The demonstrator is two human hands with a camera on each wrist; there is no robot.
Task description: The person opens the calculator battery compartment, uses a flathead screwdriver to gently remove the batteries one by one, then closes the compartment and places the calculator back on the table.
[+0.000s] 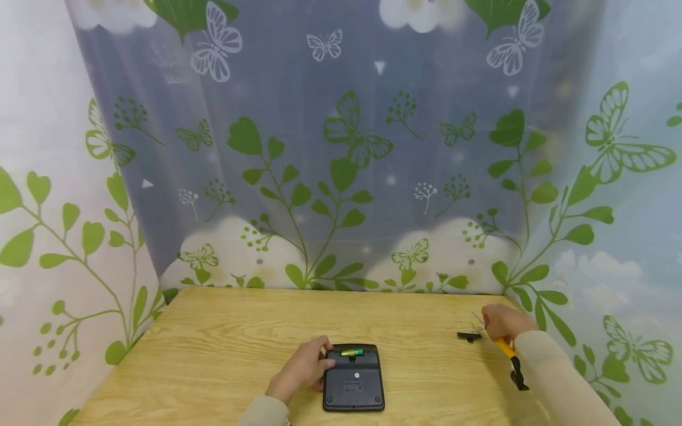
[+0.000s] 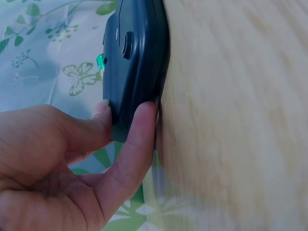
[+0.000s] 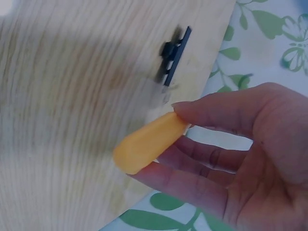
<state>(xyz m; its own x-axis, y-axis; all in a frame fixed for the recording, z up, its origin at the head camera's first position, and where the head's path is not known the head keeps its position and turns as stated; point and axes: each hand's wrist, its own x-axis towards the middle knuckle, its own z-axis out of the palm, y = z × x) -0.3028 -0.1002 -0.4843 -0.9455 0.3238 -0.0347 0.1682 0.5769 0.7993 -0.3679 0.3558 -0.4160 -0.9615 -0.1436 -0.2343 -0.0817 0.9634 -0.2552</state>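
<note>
A black calculator (image 1: 367, 387) lies face down on the table, its back facing up. In the open slot near its far edge sits a green and gold battery (image 1: 351, 352). My left hand (image 1: 303, 364) grips the calculator's left edge, thumb on top and fingers along the side. At the far right, my right hand (image 1: 506, 322) holds a screwdriver by its yellow handle (image 3: 149, 142), between thumb and fingers. Its thin metal shaft points up and left in the head view. A small black battery cover (image 1: 469, 336) lies on the wood just left of the right hand.
The wood-grain table (image 1: 256, 319) reaches back to a curtain (image 1: 298, 236) printed with leaves and butterflies. Similar patterned sheets hang along the left and right sides. The table's right edge runs close beside the right hand.
</note>
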